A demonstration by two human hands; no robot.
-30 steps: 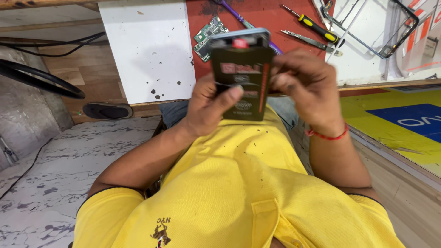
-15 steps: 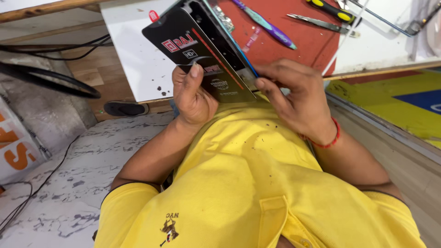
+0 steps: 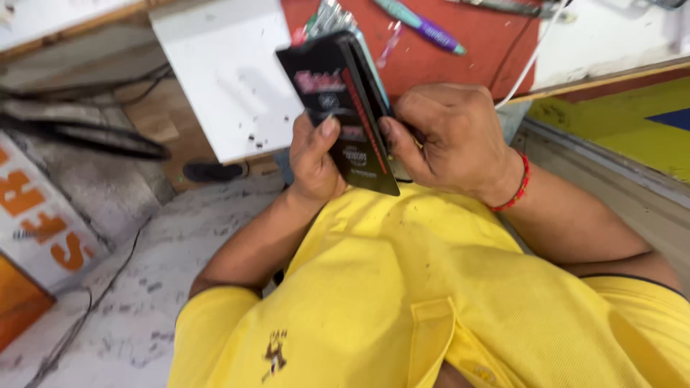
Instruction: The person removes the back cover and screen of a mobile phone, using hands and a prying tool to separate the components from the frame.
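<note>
Black flat package (image 3: 338,108) gripped upright by left hand (image 3: 314,154) and right hand (image 3: 445,140); contents hidden. Pen (image 3: 420,25) on red worktop (image 3: 489,61), at one o'clock.

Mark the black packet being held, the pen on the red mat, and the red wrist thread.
black packet (image 3: 338,100), head view, on its printed front face.
pen (image 3: 420,25), head view, mid-barrel where teal meets purple.
red wrist thread (image 3: 519,188), head view, on the band at the right wrist.
</note>
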